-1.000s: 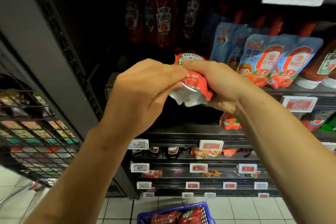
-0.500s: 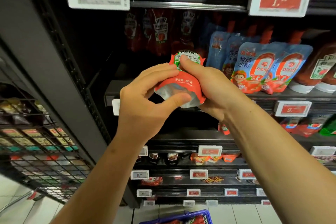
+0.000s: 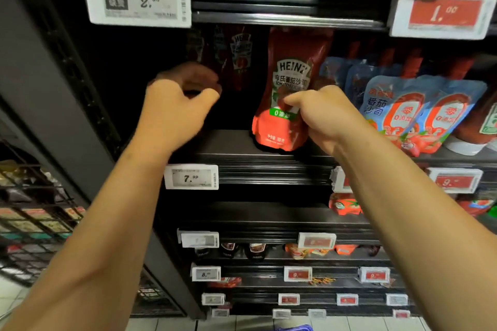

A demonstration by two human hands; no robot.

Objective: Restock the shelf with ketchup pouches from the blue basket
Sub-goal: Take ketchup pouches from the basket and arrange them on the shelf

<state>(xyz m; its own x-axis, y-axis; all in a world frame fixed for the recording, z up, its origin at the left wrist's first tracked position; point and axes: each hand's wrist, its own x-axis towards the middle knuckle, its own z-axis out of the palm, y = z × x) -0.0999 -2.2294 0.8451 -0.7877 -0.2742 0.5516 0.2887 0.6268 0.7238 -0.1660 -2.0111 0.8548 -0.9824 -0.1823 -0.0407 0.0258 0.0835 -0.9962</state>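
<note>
A red Heinz ketchup pouch (image 3: pixel 287 80) stands upright on the dark shelf (image 3: pixel 228 144), near its front edge. My right hand (image 3: pixel 322 115) grips the pouch's lower right side, thumb across its front. My left hand (image 3: pixel 177 107) hovers to the left of the pouch, apart from it, fingers loosely curled and holding nothing. More red Heinz pouches (image 3: pixel 240 59) stand in the dark at the back of the same shelf. Only a sliver of the blue basket (image 3: pixel 294 328) rim shows at the bottom edge.
Blue-and-red sauce pouches (image 3: pixel 403 113) crowd the shelf right of the Heinz pouch. A 7.99 price tag (image 3: pixel 191 177) hangs on the shelf's front edge. Lower shelves hold small bottles and sachets. A black wire rack (image 3: pixel 32 223) stands at the left.
The pouch, held in both hands in front of the shelf, now stands on the shelf. My left hand has let go and moved left; my right hand stays on it.
</note>
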